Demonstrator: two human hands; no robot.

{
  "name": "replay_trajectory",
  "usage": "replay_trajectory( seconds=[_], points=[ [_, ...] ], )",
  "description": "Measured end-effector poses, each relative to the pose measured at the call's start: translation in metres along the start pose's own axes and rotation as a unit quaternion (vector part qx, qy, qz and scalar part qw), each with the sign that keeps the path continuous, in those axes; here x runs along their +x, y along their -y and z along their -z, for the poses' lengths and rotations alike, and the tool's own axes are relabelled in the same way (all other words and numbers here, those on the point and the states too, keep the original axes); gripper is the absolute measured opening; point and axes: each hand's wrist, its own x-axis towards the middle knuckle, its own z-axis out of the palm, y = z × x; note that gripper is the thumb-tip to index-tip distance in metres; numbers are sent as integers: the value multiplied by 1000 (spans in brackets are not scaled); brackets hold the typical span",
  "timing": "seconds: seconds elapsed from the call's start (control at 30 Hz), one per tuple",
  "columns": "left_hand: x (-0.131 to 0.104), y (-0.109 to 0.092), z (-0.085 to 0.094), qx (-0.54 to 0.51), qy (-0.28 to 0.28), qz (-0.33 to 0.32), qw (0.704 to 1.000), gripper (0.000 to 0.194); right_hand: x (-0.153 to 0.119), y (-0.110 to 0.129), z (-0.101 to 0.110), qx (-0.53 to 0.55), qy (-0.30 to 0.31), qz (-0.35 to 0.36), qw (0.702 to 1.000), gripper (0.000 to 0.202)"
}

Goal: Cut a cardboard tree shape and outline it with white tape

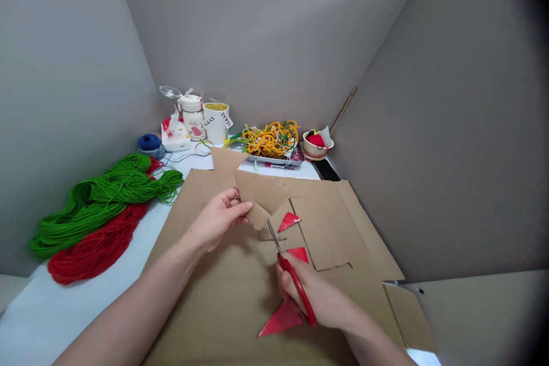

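Observation:
My left hand (pixel 221 218) pinches a small piece of brown cardboard (pixel 261 191) above a large flat cardboard sheet (pixel 206 309). My right hand (pixel 311 291) is closed round the red handles of a pair of scissors (pixel 301 290). The scissor blades point up and to the left, and their tips meet the lower edge of the held piece. Red scraps lie on the sheet around my right hand: one triangle (pixel 289 221) beyond it, one piece (pixel 299 254) beside the blades, and a larger triangle (pixel 281 320) below.
Green yarn (pixel 98 200) and red yarn (pixel 100 246) lie at the left. Along the back stand a tissue pack (pixel 175 136), a white jar (pixel 193 117), a white tub (pixel 215 126), a tray of orange yarn (pixel 272 140) and a small bowl (pixel 316 151). Grey walls rise behind.

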Motion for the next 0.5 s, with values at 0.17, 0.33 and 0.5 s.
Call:
replay_trajectory(
  seconds=[0.17, 0.33, 0.5],
  points=[
    [4, 10, -6, -93, -58, -7, 994, 32, 10, -11, 0, 146, -146, 46, 977, 33],
    [-1, 36, -25, -166, -39, 19, 985, 29, 43, -6, -4, 233, -326, 110, 910, 44],
    [-1, 51, -32, -198, 23, 53, 979, 30, 51, -3, -7, 256, -338, 66, 903, 37]
  ],
)
